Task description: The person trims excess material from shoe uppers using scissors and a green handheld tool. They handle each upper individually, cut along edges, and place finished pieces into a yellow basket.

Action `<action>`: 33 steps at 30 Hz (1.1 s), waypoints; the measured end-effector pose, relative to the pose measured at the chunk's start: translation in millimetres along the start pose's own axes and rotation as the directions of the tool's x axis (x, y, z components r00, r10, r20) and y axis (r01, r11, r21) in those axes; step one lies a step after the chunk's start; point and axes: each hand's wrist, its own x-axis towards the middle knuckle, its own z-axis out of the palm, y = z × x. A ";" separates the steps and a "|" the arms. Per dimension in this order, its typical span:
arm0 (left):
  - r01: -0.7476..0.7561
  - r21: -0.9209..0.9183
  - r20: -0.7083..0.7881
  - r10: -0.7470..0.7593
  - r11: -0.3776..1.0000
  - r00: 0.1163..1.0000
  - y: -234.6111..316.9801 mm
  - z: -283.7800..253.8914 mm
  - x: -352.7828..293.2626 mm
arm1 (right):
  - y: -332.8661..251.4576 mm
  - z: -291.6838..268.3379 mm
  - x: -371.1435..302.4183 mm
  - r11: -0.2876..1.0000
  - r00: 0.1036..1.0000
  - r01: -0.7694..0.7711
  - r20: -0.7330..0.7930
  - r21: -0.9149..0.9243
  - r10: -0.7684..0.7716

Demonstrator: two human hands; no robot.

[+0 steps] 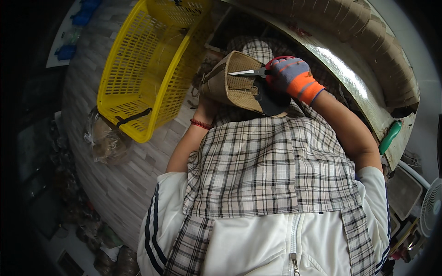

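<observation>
A tan woven cap point(216, 86), with its hollow side turned up and a dark patch inside, is held over my lap. My left hand point(208, 105) grips it from the left and below, its fingers mostly hidden behind the cap. In an orange and grey glove, my right hand point(290, 76) is closed around the red handles of a pair of scissors point(248, 72). The scissor blades look together and point left, across the cap's opening. Whether they touch the fabric I cannot tell.
A tall yellow plastic basket point(162, 94) stands on the floor at my left, beside a clear plastic bag point(107, 140). To my right, a worktable point(322, 53) carries a long row of stacked tan pieces point(368, 41) and a green-handled tool point(390, 137). A white fan point(432, 207) is at far right.
</observation>
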 end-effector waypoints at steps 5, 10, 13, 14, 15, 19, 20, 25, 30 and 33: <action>-0.260 0.304 0.085 0.246 0.917 0.966 -4.1 -5.5 1.4 | 14.6 -18.4 -15.2 0.984 0.985 -0.169 0.042 0.057 0.167; -0.079 0.105 0.101 0.068 0.991 0.993 7.1 -19.4 2.1 | 18.6 -25.5 -52.3 0.933 0.955 -0.291 0.120 0.209 0.271; 0.033 0.241 0.167 -0.075 0.970 0.983 9.2 -60.2 1.0 | 10.1 -25.2 -65.4 0.960 0.953 -0.201 0.265 0.196 0.145; 0.229 -0.018 0.174 -0.222 0.973 0.959 14.9 -68.2 -1.3 | 11.9 -16.2 -68.3 0.978 0.974 -0.106 0.215 0.179 0.067; 0.404 -0.273 0.215 -0.354 0.873 0.910 17.4 -73.5 -3.3 | 9.9 -9.2 -69.0 0.984 0.967 -0.096 0.248 0.152 0.056; 0.490 -0.229 0.147 -0.468 0.841 0.872 13.2 -83.6 -13.2 | 0.5 5.6 -59.6 0.992 0.961 0.020 0.273 0.122 -0.052; 0.492 -0.223 0.073 -0.489 0.842 0.869 12.0 -79.8 -15.6 | -2.9 9.8 -55.3 0.995 0.954 0.043 0.293 0.090 -0.068; 0.486 -0.179 0.029 -0.490 0.855 0.872 22.8 -62.0 -24.8 | -12.8 4.7 -46.9 0.993 0.955 0.081 0.278 0.085 -0.101; 0.526 -0.359 0.393 -0.387 0.771 0.834 9.5 -90.0 -20.1 | -8.9 4.1 -50.0 0.991 0.960 0.106 0.251 0.086 -0.125; 0.453 -0.168 -0.164 -0.477 0.876 0.863 40.4 -25.7 -31.2 | -0.4 -4.2 -60.7 0.994 0.965 -0.032 0.261 0.108 0.003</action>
